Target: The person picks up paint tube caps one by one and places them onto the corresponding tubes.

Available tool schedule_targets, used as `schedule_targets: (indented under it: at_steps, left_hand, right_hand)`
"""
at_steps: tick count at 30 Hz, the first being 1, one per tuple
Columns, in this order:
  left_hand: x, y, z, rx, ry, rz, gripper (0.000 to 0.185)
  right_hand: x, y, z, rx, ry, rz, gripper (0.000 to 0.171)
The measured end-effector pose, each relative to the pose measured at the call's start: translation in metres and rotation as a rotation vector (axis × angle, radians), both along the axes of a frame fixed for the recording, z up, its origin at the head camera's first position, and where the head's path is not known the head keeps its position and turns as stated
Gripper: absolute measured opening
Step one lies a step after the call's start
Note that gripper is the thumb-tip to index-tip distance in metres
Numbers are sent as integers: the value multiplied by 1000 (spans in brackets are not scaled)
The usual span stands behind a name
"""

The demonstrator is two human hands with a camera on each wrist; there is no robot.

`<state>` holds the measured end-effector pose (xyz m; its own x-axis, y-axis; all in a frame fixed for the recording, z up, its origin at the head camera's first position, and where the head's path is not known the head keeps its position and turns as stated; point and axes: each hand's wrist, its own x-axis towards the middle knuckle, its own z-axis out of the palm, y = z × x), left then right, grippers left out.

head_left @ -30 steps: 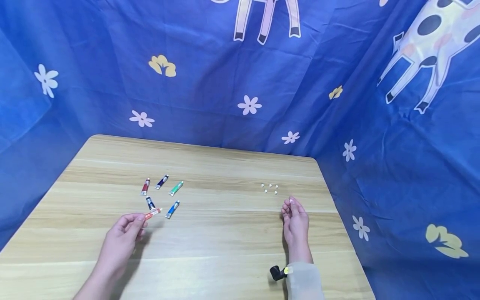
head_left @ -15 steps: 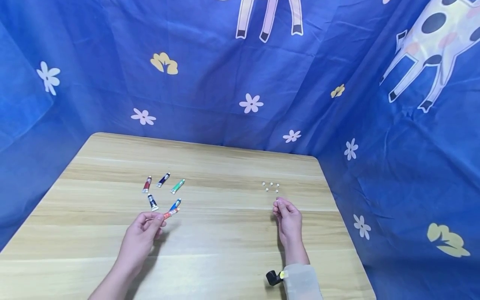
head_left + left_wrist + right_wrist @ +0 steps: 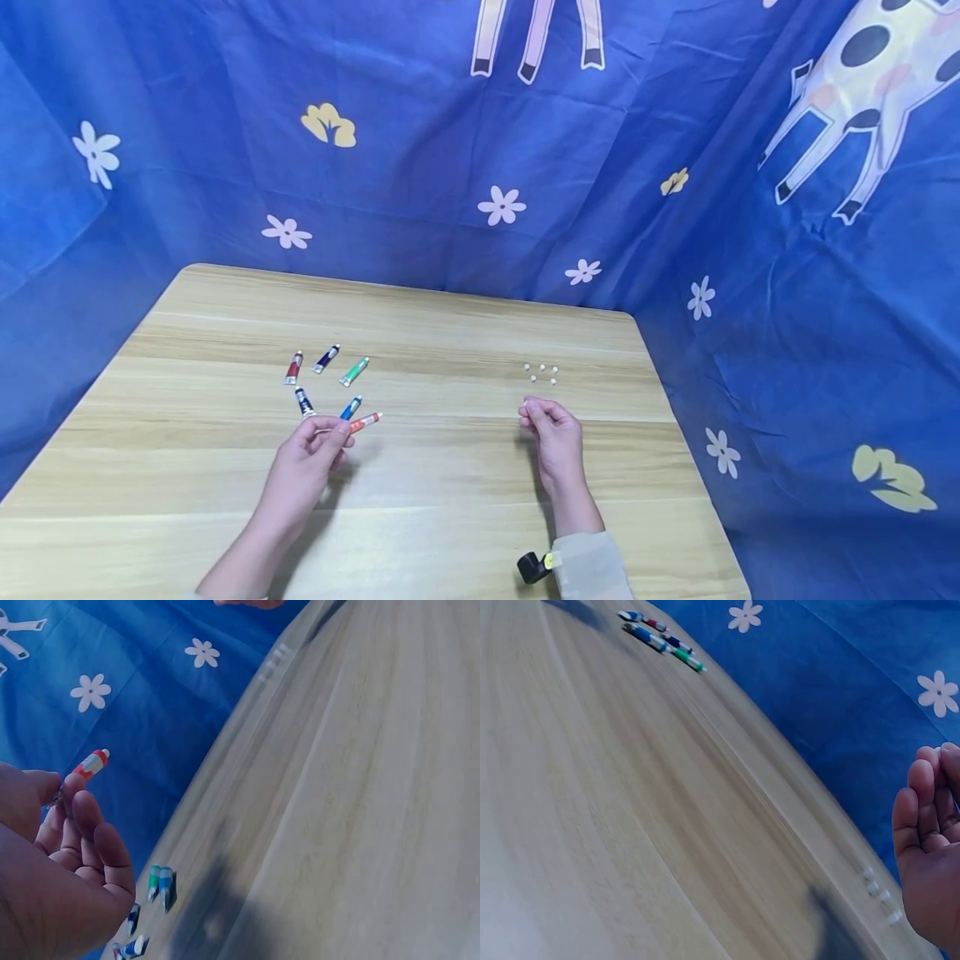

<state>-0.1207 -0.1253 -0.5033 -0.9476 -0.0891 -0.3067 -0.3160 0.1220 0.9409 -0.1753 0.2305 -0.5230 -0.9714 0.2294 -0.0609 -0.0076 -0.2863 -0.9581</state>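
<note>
On the left of the counter (image 3: 450, 492) five small paint tubes lie loose: a red tube (image 3: 292, 367), a dark blue tube (image 3: 326, 358), a green tube (image 3: 355, 372), a black tube (image 3: 303, 402) and a light blue tube (image 3: 349, 407). Just in front of them the left hand (image 3: 311, 454) pinches an orange-red tube (image 3: 365, 422) by its tail between thumb and fingertips, nozzle end pointing right and lifted off the wood. Further right, the right hand (image 3: 551, 433) has its fingertips drawn together, apparently pinching something tiny and white, likely a cap, though it is too small to be sure. Beyond it five white caps (image 3: 541, 373) sit in a cluster near the far right edge. As a judgement, the capping looks barely begun: one tube and perhaps one cap are in hand but well apart, while five tubes and five caps lie separate. The left wrist view shows the tube's white tip (image 3: 93, 762) above the fingers, which the head view cannot resolve; the right wrist view shows the curled fingers (image 3: 922, 802) but not what they hold.
</note>
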Motion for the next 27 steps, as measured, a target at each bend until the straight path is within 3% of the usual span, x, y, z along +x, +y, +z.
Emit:
schedule_targets:
  at_steps: [6, 19, 27]
  left_hand:
    - [-3, 11, 7, 9, 12, -4, 33]
    - [-7, 26, 13, 37, 66, -18, 28]
    - [-6, 36, 15, 56, 43, -33, 29]
  right_hand:
    - [-1, -11, 0, 1, -17, 30, 4]
    - [5, -29, 0, 47, -37, 36, 14]
    - [7, -39, -6, 115, -61, 108, 24]
